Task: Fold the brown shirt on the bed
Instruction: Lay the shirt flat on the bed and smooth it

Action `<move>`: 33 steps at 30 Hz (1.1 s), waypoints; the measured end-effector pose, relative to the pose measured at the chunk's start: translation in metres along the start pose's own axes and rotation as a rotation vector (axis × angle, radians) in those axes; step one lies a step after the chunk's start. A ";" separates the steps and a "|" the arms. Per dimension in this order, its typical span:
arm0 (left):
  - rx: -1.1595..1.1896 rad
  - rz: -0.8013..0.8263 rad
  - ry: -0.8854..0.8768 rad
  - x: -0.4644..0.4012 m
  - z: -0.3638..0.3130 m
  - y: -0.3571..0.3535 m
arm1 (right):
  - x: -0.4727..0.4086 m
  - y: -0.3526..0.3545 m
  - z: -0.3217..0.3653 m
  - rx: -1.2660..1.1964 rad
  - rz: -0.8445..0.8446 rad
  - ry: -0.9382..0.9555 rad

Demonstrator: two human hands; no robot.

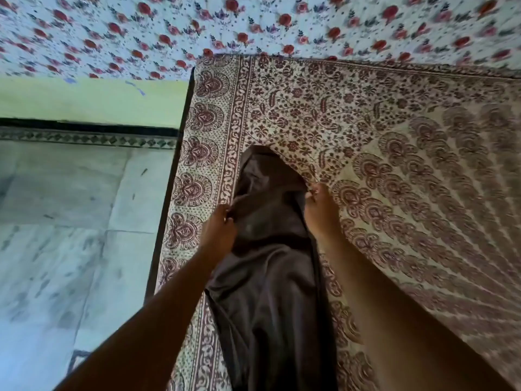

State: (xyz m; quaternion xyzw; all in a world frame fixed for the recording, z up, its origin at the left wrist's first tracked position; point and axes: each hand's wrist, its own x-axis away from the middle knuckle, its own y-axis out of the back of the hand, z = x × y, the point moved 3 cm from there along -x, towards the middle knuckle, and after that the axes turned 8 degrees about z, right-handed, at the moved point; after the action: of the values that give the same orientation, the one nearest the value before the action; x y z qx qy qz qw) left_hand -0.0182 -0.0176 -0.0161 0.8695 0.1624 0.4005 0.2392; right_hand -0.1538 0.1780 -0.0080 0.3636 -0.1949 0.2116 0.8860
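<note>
Right now you look to be mid-fold, with the shirt gathered into a long narrow strip on the bed, close to its left edge beside the floor. Your left hand pinches the shirt's left edge and your right hand pinches its right edge — both closed on the cloth, level with each other. Next, I'd judge, you need to carry the far end toward you, or lay it flat and smooth it first. It is dark brown, soft and slightly shiny, creased lengthwise — its far end tapers to a point on the patterned bedcover.
</note>
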 end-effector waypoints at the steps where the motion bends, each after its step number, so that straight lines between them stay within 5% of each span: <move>1: 0.052 -0.013 0.026 -0.011 0.006 -0.001 | -0.011 -0.005 0.001 -0.048 0.021 -0.008; 9: 0.339 0.012 0.139 -0.042 0.048 -0.019 | -0.022 -0.042 -0.008 -0.217 0.214 -0.036; 15: 0.394 0.192 0.105 -0.031 0.060 -0.019 | -0.015 -0.055 -0.002 0.293 0.462 0.132; 19: 0.654 0.266 0.166 -0.011 0.048 -0.012 | -0.012 -0.073 -0.015 0.490 0.584 0.161; 28: 0.850 0.265 0.165 0.022 0.038 0.006 | 0.020 -0.071 -0.027 0.006 0.544 -0.026; 33: 0.907 0.277 0.094 0.080 0.022 0.032 | 0.077 -0.013 0.000 -0.059 0.116 0.040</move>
State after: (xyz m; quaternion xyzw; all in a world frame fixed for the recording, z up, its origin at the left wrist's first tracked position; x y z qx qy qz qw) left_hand 0.0523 -0.0122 0.0382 0.8807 0.2139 0.3562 -0.2276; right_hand -0.0828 0.1876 0.0239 0.3211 -0.2039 0.2641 0.8863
